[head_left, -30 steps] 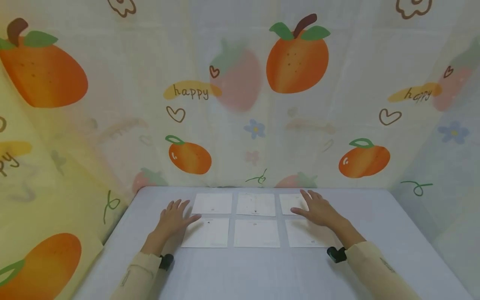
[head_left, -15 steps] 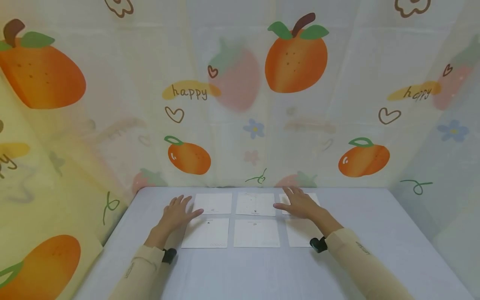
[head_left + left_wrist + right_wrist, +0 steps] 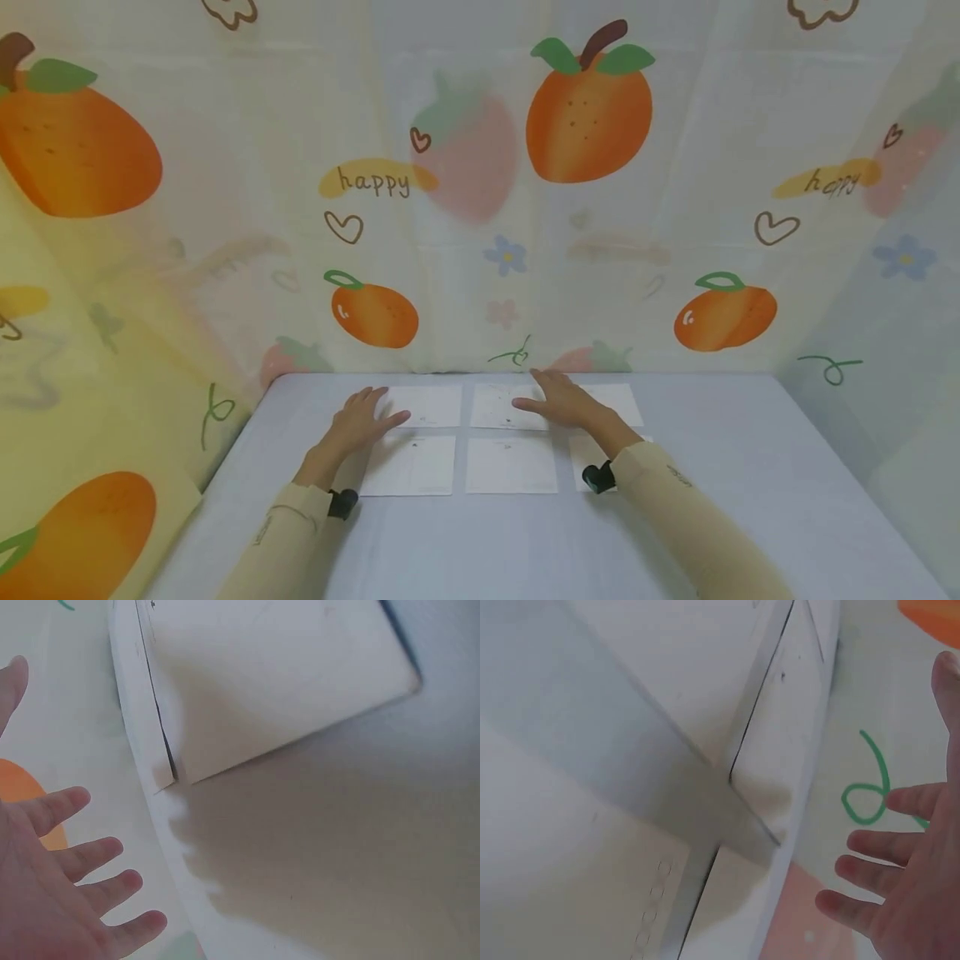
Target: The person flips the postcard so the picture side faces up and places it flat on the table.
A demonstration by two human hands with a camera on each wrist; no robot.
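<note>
Several white paper cards with small faint prints lie in two rows on the table. My left hand, fingers spread, is over the left edges of the back left card and front left card. In the left wrist view its fingers hold nothing, and their shadow falls beside a card. Over the right part of the back middle card hovers my right hand, thumb and fingers apart, with nothing in it. Its forearm partly hides the back right card and front right card.
The front middle card lies between its neighbours. A white cloth covers the table. Behind it hangs a curtain printed with oranges and strawberries. Each wrist wears a black camera, one on the left, one on the right.
My right hand has moved left, from over the back right card to the back middle card. My left hand has shifted slightly right. The cards have stayed in place.
</note>
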